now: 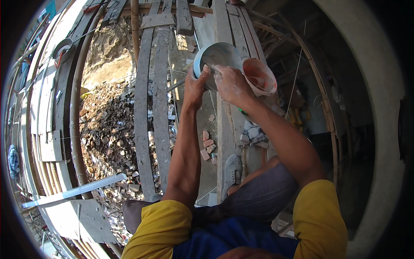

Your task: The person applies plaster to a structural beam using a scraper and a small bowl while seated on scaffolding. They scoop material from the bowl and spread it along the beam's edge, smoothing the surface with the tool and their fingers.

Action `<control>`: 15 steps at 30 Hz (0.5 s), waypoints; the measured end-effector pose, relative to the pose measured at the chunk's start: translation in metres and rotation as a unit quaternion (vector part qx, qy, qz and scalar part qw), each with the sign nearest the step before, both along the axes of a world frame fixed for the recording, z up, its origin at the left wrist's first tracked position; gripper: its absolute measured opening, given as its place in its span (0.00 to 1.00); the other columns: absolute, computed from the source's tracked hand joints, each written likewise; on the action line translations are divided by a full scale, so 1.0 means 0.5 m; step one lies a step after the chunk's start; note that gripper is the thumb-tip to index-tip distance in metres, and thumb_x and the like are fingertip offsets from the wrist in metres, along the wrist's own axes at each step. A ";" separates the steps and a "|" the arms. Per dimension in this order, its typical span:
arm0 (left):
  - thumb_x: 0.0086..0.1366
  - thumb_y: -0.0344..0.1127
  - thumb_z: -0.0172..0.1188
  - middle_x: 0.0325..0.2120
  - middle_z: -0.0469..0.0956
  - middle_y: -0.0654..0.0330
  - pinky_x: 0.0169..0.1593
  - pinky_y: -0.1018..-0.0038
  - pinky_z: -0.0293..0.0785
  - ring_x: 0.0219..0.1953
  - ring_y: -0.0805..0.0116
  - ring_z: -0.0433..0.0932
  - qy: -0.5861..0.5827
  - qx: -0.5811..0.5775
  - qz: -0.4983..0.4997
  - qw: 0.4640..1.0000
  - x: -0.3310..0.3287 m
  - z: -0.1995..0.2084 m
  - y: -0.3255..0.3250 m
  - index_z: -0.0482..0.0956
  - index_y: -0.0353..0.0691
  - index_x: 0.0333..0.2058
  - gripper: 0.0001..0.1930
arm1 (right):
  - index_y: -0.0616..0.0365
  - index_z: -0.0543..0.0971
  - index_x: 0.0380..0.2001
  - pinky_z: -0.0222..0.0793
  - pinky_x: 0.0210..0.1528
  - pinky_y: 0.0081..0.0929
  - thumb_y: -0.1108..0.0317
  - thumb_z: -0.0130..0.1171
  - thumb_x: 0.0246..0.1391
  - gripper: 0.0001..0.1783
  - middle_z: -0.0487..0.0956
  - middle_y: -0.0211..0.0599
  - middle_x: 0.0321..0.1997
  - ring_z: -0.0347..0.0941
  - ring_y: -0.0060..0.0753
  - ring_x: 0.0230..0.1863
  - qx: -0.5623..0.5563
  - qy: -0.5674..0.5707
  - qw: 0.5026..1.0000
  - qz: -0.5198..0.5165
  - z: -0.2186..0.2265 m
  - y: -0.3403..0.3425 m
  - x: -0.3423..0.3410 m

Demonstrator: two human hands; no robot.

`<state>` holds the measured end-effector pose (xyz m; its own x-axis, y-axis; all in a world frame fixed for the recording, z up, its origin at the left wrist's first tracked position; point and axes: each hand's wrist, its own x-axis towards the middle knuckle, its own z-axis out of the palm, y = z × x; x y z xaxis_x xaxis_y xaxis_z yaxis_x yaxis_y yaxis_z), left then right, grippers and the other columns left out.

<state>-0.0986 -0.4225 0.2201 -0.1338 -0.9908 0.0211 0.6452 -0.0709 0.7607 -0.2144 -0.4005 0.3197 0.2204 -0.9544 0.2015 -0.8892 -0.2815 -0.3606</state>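
A round basin [222, 54], light blue outside and grey within, is tilted up in front of me. My left hand [196, 86] grips its near left rim, thumb over the edge. My right hand [233, 86] reaches in at the near side with curled fingers, dusted with pale powder or paste. What those fingers hold, if anything, is hidden. Just right of the basin stands a whitish bucket [271, 89] with a reddish inside, close beside my right hand.
Grey wooden planks [142, 112] run away from me over rubble [108, 129]. Broken brick pieces [208, 144] lie below my arms, near my grey shoe [233, 172]. A pale metal strip [82, 190] lies at left. Another bucket [62, 48] stands far left; bamboo poles [75, 108] line the edge.
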 end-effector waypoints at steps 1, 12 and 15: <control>0.62 0.51 0.63 0.44 0.74 0.55 0.42 0.69 0.76 0.43 0.66 0.75 -0.003 -0.004 -0.004 1.000 -0.006 0.001 -0.001 0.66 0.34 0.56 0.32 | 0.69 0.77 0.42 0.68 0.51 0.51 0.71 0.49 0.54 0.15 0.77 0.68 0.39 0.73 0.68 0.47 -0.045 -0.003 0.999 -0.011 -0.001 -0.009 -0.012; 0.62 0.52 0.62 0.45 0.73 0.54 0.41 0.68 0.76 0.43 0.66 0.75 -0.020 -0.014 0.012 1.000 -0.015 -0.007 0.008 0.65 0.35 0.58 0.33 | 0.68 0.76 0.48 0.69 0.54 0.47 0.70 0.48 0.56 0.20 0.77 0.66 0.43 0.73 0.64 0.50 0.024 -0.031 0.996 -0.084 0.001 -0.019 -0.024; 0.62 0.53 0.62 0.45 0.73 0.54 0.41 0.69 0.75 0.43 0.67 0.74 -0.003 0.003 0.018 1.000 -0.011 -0.017 0.006 0.65 0.35 0.58 0.35 | 0.67 0.76 0.49 0.69 0.55 0.46 0.69 0.47 0.57 0.20 0.77 0.66 0.44 0.73 0.64 0.50 0.070 -0.026 0.997 -0.025 0.021 0.014 0.027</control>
<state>-0.1039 -0.4197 0.2117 -0.0991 -0.9950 0.0135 0.6422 -0.0536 0.7646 -0.2008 -0.3935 0.3302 0.1638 -0.9836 0.0751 -0.8800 -0.1801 -0.4396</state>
